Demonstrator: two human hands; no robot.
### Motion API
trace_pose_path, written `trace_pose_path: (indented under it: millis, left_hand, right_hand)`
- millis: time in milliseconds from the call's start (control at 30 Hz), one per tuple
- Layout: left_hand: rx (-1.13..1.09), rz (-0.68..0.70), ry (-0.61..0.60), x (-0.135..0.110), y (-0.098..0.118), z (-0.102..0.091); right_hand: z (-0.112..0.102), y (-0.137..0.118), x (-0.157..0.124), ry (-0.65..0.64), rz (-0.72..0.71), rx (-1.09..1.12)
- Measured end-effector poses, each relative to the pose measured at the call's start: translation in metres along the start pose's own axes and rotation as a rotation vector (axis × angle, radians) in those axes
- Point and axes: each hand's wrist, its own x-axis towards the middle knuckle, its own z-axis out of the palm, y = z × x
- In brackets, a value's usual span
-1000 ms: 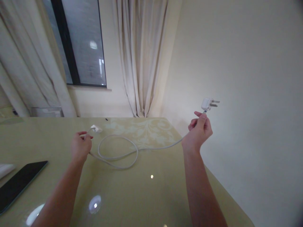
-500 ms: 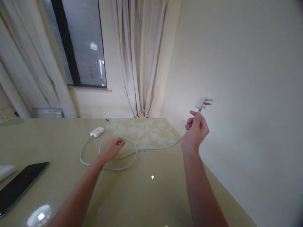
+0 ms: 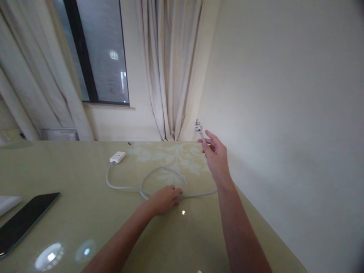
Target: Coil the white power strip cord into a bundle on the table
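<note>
In the head view, a white power plug (image 3: 198, 127) with metal prongs is held up near the wall, its prongs pointing up. My right hand (image 3: 217, 157) pinches the cable just below the plug. The white-grey cable (image 3: 162, 168) lies in a loop on the table and runs up to my right hand. At the loop's near right side my left hand (image 3: 165, 199) is low over the table, its bent fingers closed around the cable where it crosses. The cable's other end joins a small white socket block (image 3: 117, 157) lying to the left.
A dark flat tablet or phone (image 3: 27, 222) lies at the table's left, beside a white object (image 3: 9, 204). The glossy table (image 3: 85, 182) meets a plain wall (image 3: 284, 113) on the right. Curtains (image 3: 170, 68) and a window (image 3: 102, 53) stand behind.
My right hand has moved left with the plug, which now points up instead of right. My left hand has moved right and nearer along the cable, and the loop has shifted right.
</note>
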Motion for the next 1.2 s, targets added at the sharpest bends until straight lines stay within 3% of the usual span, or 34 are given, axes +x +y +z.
trace_pose_path:
  millis: [100,167,300,400,500,767,900,1067,1133,1200]
  left_hand:
    - [-0.056,0.093,-0.027,-0.001,0.012,-0.002]
    - [-0.091,0.16,-0.079,-0.002,0.018,-0.004]
    - [-0.101,0.218,-0.151,-0.003,0.03,-0.005]
    - [-0.051,0.224,-0.124,-0.004,0.044,-0.004]
    - [0.019,0.287,-0.172,-0.007,0.057,-0.004]
    - [0.016,0.293,-0.144,-0.012,0.085,0.007]
    - [0.104,0.265,-0.106,-0.013,0.089,0.016]
    - [0.176,0.208,-0.016,-0.012,0.087,0.024]
    - [0.145,0.178,-0.02,-0.008,0.082,0.022]
    - [0.11,0.137,-0.015,-0.003,0.071,0.016]
  right_hand:
    - [0.005,0.0,-0.005,-0.045,-0.153,-0.439]
    - [0.007,0.003,-0.005,-0.087,-0.163,-0.694]
    - [0.01,0.022,-0.001,-0.248,-0.139,-0.935]
    - [0.017,0.045,0.001,-0.431,-0.205,-0.877]
    - [0.031,0.072,-0.005,-0.536,-0.266,-0.797]
    - [0.071,0.129,-0.047,-0.675,-0.119,-0.498]
    - [0.066,0.117,-0.039,-0.576,-0.114,-0.374]
    - [0.036,0.064,-0.017,-0.363,-0.124,-0.18]
    - [0.023,0.055,-0.025,-0.379,-0.105,-0.156]
    - [0.01,0.061,-0.045,-0.485,-0.083,-0.259]
